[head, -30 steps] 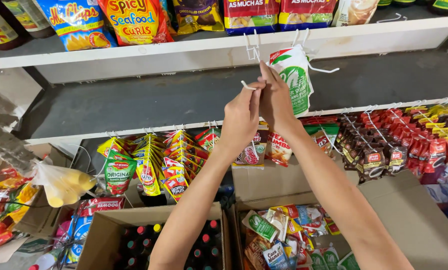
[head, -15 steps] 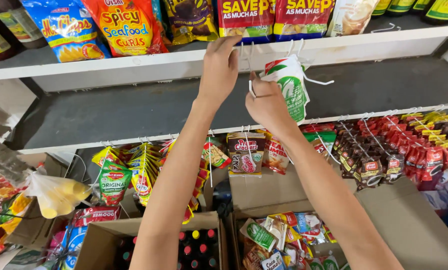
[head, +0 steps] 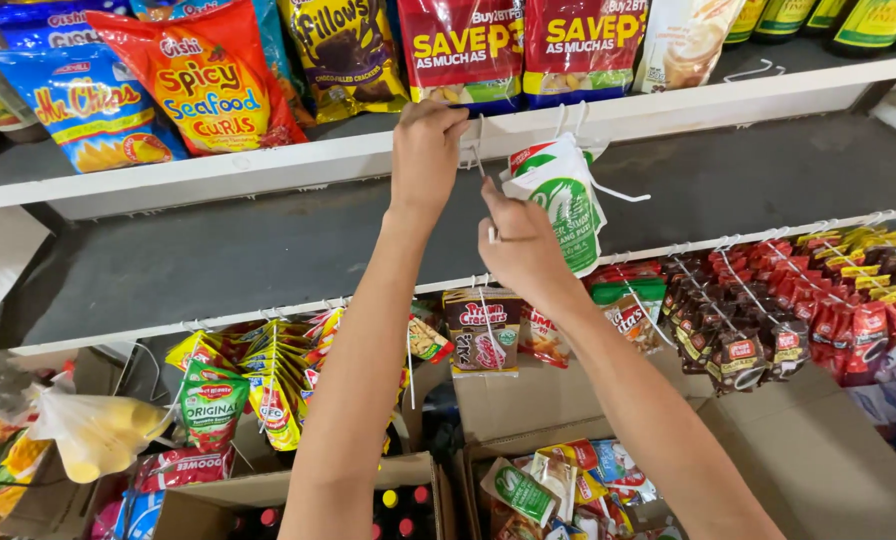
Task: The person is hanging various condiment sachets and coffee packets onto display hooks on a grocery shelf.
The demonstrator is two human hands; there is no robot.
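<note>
Fingers: left hand (head: 426,150) pinches shelf hook (head: 476,152) | right hand (head: 521,245) grips white hook (head: 490,215)

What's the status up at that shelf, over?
Left hand pinching white hook at shelf edge. Right hand gripping its lower end. White-green packet hanging alongside.

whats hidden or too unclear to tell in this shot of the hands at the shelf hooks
- Head view: left hand fingertips curl over the white wire hook, hiding what they pinch.
- Head view: right hand covers the near edge of the green-and-white sachet pack; its grip is unclear.
- Head view: the cardboard box of bottles is cut off by the bottom edge.
</note>
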